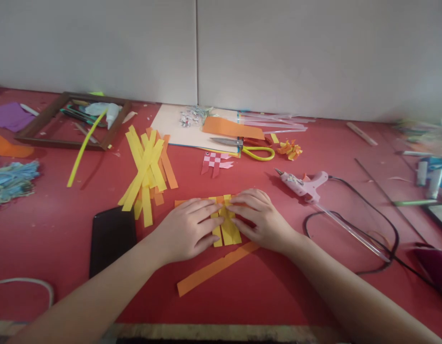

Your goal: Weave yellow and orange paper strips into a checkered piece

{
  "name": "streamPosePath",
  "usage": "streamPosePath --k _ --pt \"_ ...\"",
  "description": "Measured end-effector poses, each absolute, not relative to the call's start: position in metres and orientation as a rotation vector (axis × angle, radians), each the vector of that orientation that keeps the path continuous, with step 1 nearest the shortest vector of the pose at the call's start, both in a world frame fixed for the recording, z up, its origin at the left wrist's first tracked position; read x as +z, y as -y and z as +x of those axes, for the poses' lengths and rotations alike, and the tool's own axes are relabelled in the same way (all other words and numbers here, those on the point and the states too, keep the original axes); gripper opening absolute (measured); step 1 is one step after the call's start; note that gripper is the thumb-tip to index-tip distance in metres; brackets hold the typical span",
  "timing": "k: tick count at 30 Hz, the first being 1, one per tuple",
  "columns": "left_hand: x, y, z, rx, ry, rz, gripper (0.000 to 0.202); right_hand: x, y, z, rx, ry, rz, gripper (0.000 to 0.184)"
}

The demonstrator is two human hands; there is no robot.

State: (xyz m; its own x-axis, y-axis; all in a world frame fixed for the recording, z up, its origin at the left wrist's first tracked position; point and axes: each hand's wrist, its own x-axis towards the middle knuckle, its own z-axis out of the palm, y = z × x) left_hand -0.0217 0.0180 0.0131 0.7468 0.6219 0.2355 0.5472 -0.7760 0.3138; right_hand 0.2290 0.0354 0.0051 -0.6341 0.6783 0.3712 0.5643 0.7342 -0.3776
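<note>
Both hands rest over a small weave of yellow paper strips [227,229] crossed by orange paper, flat on the red table. My left hand [192,227] lies on its left side, fingers stretched out with the tips on the paper. From the right, my right hand [260,217] touches the same weave with spread fingers. Parts of the weave are hidden under the fingers. Closer to the table's front edge, a loose orange paper strip [213,273] lies slanted, its right end near my right hand. Behind the hands lies a pink and red woven paper fish [215,161].
Left of the hands are a pile of yellow strips [149,162] and a black phone-like slab [112,239]. Scissors [256,152] with yellow handles lie behind. At right sits a pink glue gun [307,186] with a looping black cord. A wooden frame [52,142] holds tools at back left.
</note>
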Motion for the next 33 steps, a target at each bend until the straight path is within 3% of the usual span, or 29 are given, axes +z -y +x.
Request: streamPosePath --k 12,20,28,33 --pt "0.014 -0.019 -0.023 0.602 -0.916 2.752 0.032 0.021 -0.032 0.234 0.295 2.404 -1.038 0.019" --pt "0.018 -0.026 -0.026 0.863 -1.105 2.531 0.018 0.06 -0.021 0.25 0.885 2.794 -1.107 0.008" --pt "0.024 -0.025 -0.026 0.867 -1.07 2.424 0.014 0.059 -0.012 0.243 1.012 2.769 -1.06 0.012" --pt "0.034 -0.026 -0.022 0.814 -1.04 2.275 0.024 0.056 -0.013 0.239 1.149 2.511 -0.98 0.009"
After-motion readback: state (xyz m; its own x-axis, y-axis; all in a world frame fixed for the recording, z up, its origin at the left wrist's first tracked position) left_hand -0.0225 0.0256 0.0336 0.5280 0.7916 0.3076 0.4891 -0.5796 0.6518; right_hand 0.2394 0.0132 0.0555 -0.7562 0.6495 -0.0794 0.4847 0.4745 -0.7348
